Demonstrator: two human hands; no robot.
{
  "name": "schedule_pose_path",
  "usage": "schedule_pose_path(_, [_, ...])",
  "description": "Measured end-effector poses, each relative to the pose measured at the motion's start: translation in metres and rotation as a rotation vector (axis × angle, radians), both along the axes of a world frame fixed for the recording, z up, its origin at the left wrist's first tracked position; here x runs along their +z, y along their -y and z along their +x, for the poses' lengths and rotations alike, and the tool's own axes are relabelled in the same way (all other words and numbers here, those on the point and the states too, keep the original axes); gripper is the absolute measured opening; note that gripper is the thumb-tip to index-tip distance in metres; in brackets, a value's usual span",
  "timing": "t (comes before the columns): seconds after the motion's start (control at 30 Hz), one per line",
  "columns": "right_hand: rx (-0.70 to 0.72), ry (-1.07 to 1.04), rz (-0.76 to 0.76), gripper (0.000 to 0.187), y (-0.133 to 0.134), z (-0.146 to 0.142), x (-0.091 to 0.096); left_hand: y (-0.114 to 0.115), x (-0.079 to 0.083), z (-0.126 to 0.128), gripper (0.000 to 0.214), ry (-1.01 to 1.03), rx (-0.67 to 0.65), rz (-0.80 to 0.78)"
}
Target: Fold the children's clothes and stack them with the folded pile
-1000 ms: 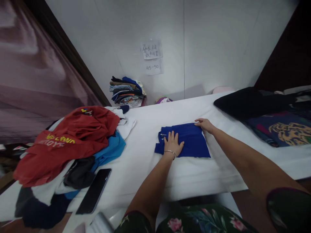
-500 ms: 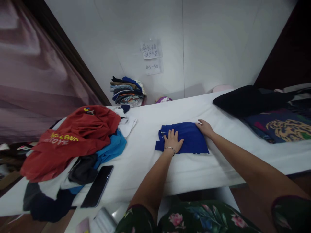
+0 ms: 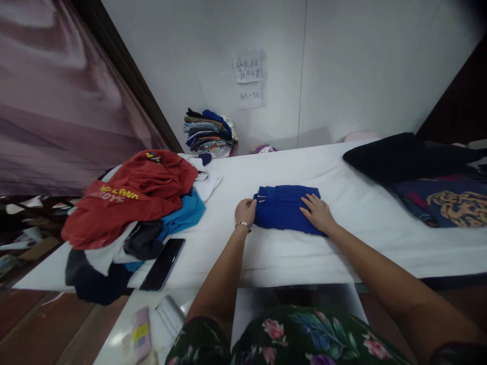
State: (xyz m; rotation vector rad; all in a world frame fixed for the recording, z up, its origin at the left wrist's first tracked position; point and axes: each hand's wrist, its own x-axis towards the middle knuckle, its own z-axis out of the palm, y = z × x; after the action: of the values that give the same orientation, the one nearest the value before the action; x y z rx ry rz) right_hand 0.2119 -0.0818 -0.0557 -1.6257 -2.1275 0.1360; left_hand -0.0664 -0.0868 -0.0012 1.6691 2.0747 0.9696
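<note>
A folded blue garment (image 3: 283, 209) lies flat on the white-covered table (image 3: 224, 238); two small light-coloured tips show near its left end. My left hand (image 3: 245, 212) is at that left edge, thumb and fingers closed on the cloth's border. My right hand (image 3: 318, 213) rests flat on the garment's right part with the fingers spread.
To the left is a loose heap with a red shirt (image 3: 140, 197) and a bright blue cloth (image 3: 186, 213). A phone (image 3: 163, 263) lies before it. At right are a black garment (image 3: 388, 157) and patterned cloth (image 3: 452, 203). A folded clothes stack (image 3: 209, 133) stands behind.
My left hand has gone from lying flat on the garment to gripping its left edge. My right hand has moved from the far right edge onto its top. The camera view has shifted.
</note>
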Motion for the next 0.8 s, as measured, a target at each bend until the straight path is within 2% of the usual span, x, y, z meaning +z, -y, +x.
schedule_pose_path(0.1, [-0.002, 0.006, 0.013, 0.05, 0.0, 0.0, -0.001, 0.011, -0.014, -0.006, 0.037, -0.035, 0.0, -0.075])
schedule_pose_path(0.2, [0.002, -0.007, 0.01, 0.05, 0.001, 0.0, -0.001, 0.012, -0.027, 0.001, 0.04, -0.104, -0.036, -0.136])
schedule_pose_path(0.37, [0.017, -0.126, -0.013, 0.048, 0.0, 0.002, -0.001, -0.002, -0.028, 0.007, 0.03, -0.07, -0.03, -0.274])
schedule_pose_path(0.47, [-0.003, -0.354, -0.033, 0.048, -0.001, 0.008, -0.004, -0.007, -0.025, 0.002, 0.035, 0.002, -0.009, -0.271])
schedule_pose_path(0.63, [-0.316, -0.937, -0.229, 0.061, 0.001, 0.025, -0.007, -0.019, -0.019, -0.001, 0.069, 0.332, 0.037, -0.262])
schedule_pose_path(0.73, [-0.303, -1.123, -0.412, 0.063, 0.0, 0.034, 0.0, -0.028, -0.012, 0.003, 0.069, 0.467, 0.022, -0.302])
schedule_pose_path(0.8, [-0.252, -1.208, -0.549, 0.054, -0.002, 0.037, 0.008, -0.033, -0.007, 0.006, 0.058, 0.507, -0.006, -0.338])
